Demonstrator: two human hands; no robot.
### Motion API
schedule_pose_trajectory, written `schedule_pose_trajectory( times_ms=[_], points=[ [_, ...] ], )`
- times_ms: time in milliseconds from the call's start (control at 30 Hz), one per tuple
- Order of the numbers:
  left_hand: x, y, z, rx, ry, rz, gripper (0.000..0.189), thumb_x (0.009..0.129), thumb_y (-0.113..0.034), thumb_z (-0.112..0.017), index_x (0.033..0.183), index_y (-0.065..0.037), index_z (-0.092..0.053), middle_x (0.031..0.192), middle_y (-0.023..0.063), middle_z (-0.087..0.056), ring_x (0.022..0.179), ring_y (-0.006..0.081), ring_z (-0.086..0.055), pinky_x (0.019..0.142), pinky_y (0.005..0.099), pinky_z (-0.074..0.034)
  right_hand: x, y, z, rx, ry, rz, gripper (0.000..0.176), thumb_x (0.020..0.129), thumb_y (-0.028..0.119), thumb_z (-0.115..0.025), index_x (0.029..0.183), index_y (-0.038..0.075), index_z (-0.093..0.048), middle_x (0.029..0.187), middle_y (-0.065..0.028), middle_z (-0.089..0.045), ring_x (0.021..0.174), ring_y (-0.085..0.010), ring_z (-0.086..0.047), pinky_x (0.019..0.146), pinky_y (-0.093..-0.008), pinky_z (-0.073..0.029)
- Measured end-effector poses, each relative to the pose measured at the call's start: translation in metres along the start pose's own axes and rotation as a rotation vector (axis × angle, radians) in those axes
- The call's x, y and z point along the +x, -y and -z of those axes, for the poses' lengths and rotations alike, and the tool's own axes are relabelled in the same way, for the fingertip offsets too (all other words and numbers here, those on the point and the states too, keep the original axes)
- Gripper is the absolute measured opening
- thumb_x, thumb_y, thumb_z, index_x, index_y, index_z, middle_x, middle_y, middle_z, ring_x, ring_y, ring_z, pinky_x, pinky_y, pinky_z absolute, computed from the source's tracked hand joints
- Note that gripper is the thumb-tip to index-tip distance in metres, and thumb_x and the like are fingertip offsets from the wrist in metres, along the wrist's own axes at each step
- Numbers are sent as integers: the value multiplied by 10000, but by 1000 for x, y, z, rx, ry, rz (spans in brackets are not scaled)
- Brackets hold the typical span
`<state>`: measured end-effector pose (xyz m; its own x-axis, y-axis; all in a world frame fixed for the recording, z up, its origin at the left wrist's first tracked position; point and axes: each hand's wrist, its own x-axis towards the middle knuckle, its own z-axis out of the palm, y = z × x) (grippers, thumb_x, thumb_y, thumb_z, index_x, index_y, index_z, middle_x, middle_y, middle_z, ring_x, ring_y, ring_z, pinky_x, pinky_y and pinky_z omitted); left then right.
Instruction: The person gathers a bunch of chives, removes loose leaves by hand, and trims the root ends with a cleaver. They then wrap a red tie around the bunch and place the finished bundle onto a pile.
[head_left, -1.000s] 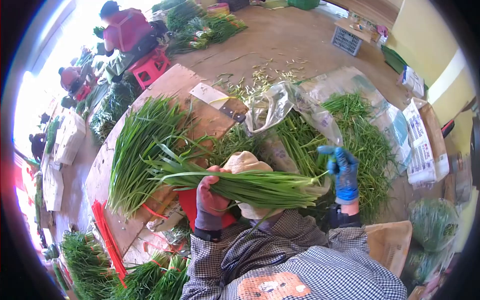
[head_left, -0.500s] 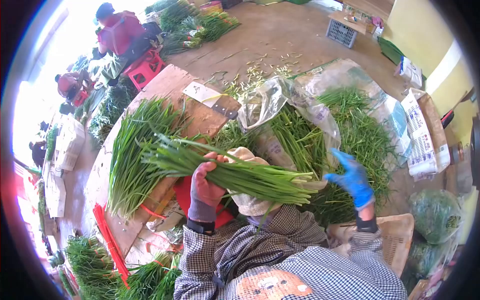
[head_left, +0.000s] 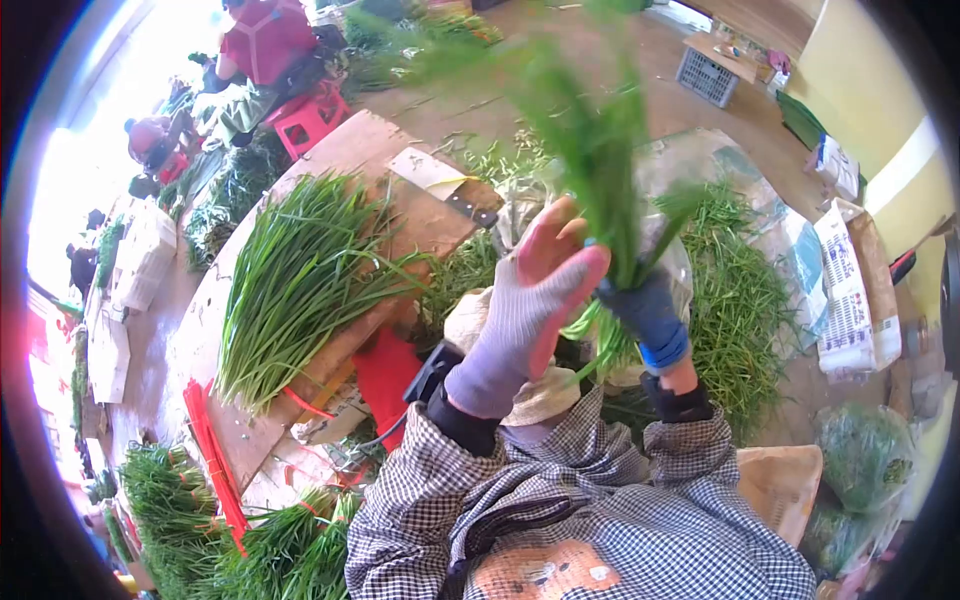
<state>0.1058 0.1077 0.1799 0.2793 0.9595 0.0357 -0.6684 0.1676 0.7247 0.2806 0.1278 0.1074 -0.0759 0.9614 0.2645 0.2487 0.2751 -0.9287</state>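
Note:
A bunch of long green stalks [head_left: 600, 150] stands upright in front of me, its leafy top blurred by motion. My right hand [head_left: 645, 310], in a blue glove, is wrapped round the lower part of the bunch. Just left of it, my left hand [head_left: 548, 280], in a pale glove with pink fingers, has its fingers apart and holds nothing. To the left, a pile of green stalks [head_left: 300, 280] lies on a wooden board [head_left: 375, 140]. A cleaver [head_left: 440, 185] rests on that board near its right corner.
Loose greens [head_left: 735, 310] lie on plastic sheeting at the right. Red ties [head_left: 215, 465] lie at the lower left above bundled greens [head_left: 170, 510]. A co-worker in red [head_left: 268, 40] is near a pink stool [head_left: 305, 125]. A grey crate [head_left: 707, 78] stands at the back.
The bunch went from lying across my left hand to upright in my right hand. My left hand has let go and moved right; my right hand has moved left and closed. The view has shifted slightly.

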Motion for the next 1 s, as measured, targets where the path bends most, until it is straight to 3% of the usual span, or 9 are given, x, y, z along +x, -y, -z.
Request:
schedule_pose_trajectory(
  times_ms=[100, 233, 300, 467, 567, 633, 800, 867, 1000],
  points=[
    [-21, 24, 16, 404, -56, -59, 710, 919, -170, -672, 1495, 5, -296, 1540, 149, -341, 1433, 200, -295, 1136, 351, -290, 10, -1, 44, 172, -166, -42, 321, 787, 132, -757, 1081, 38, -667, 964, -54, -700, 792, -129, -658, 682, -282, -546],
    [-43, 68, 51, 603, -80, -63, 726, 891, -186, -693, 1478, 20, -319, 1496, 177, -392, 1399, 247, -364, 1138, 376, -289, 3, 39, 83, 359, -365, -7, 330, 798, 135, -739, 1092, 9, -656, 970, -76, -694, 703, -105, -630, 611, -236, -533],
    [-48, 71, 55, 1093, -52, -195, 775, 851, -253, -741, 1467, 11, -353, 1490, 180, -403, 1411, 278, -343, 1145, 418, -278, -3, 47, 97, 396, -421, -19, 347, 799, 134, -736, 1108, 4, -645, 1004, -88, -696, 687, -100, -621, 603, -234, -532],
    [-42, 58, 35, 1277, -17, -349, 836, 805, -304, -763, 1463, 14, -358, 1475, 256, -372, 1404, 379, -328, 1150, 442, -259, -12, 46, 116, 471, -461, 35, 437, 818, 136, -704, 1212, -10, -585, 1162, -135, -677, 676, -79, -611, 598, -223, -534],
    [-37, 47, 17, 1314, 9, -416, 794, 790, -252, -766, 1440, 10, -391, 1436, 241, -415, 1364, 377, -375, 1127, 452, -298, -14, 50, 113, 455, -475, 11, 457, 821, 162, -700, 1224, -27, -600, 977, -90, -688, 649, -84, -606, 598, -226, -534],
    [-34, 43, 4, 1516, 68, -655, 744, 758, -185, -772, 1397, -4, -437, 1384, 223, -451, 1304, 373, -423, 1075, 459, -354, -12, 56, 109, 444, -466, -16, 478, 816, 179, -704, 1228, -47, -615, 783, -29, -634, 623, -87, -598, 589, -225, -522],
    [-49, 66, -24, 1246, 270, -709, 503, 789, -66, -681, 1268, -44, -531, 1177, 152, -564, 1061, 334, -551, 910, 438, -473, -9, 40, 112, 463, -376, -70, 498, 819, 173, -700, 1249, -55, -593, 822, -48, -648, 630, -84, -599, 585, -221, -516],
    [-48, 90, 1, 1356, 230, -471, 412, 808, -93, -669, 1205, -70, -558, 1153, 156, -570, 1031, 356, -556, 875, 445, -484, -10, 40, 109, 566, -430, -8, 522, 828, 153, -687, 1282, -67, -553, 873, -73, -653, 639, -78, -595, 582, -213, -508],
    [-45, 105, 14, 1608, 106, -483, 358, 808, -173, -674, 1138, -69, -581, 982, 136, -588, 910, 340, -561, 794, 442, -481, -13, 44, 109, 633, -399, -4, 547, 830, 144, -691, 1296, -81, -511, 1077, -142, -667, 661, -82, -609, 596, -216, -529]
  ],
)
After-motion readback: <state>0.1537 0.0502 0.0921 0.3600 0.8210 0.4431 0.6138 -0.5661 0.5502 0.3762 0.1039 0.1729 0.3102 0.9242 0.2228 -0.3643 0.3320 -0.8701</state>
